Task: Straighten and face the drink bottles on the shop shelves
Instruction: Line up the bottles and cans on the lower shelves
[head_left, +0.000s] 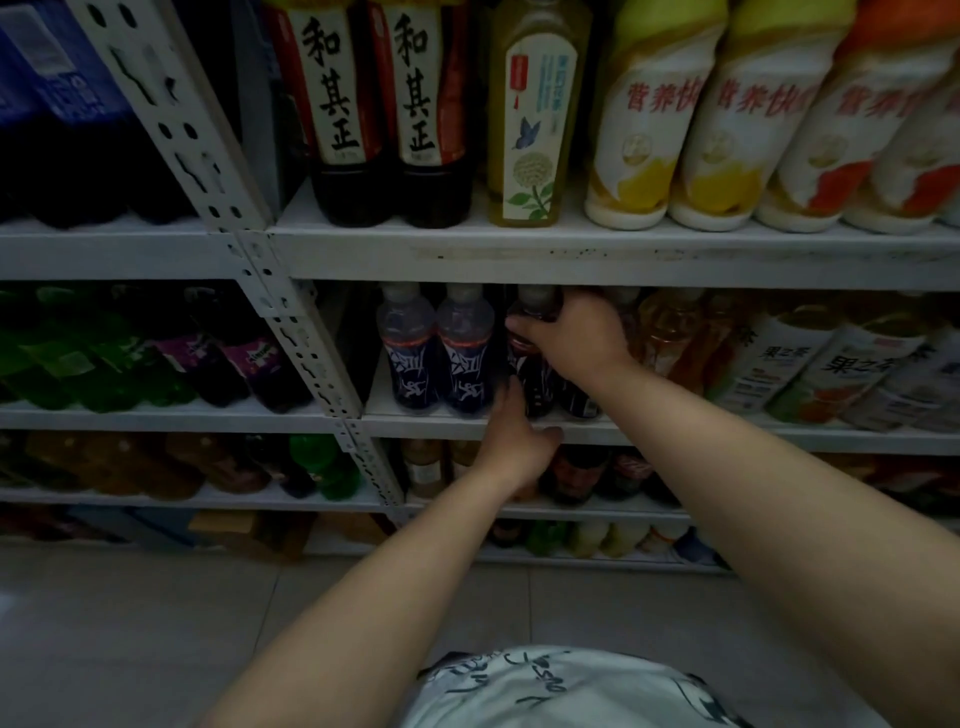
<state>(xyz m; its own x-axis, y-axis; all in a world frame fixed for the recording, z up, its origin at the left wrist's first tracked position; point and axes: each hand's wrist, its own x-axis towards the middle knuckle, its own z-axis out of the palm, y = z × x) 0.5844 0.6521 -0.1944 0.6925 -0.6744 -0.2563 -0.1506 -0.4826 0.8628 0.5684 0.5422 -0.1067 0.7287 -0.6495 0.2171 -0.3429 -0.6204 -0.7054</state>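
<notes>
On the second shelf a dark drink bottle with a grey cap stands upright. My right hand is closed around its neck and shoulder from the right. My left hand reaches up from below and touches the base of that bottle at the shelf's front edge, fingers curled against it. Two matching blue-labelled bottles stand just to the left, labels facing out. Other dark bottles behind my right hand are mostly hidden.
Amber tea bottles and white-labelled bottles fill the shelf to the right. Above stand dark tea bottles, a yellow-green bottle and white milk-drink bottles. A perforated upright divides the racks; green and purple bottles lie left.
</notes>
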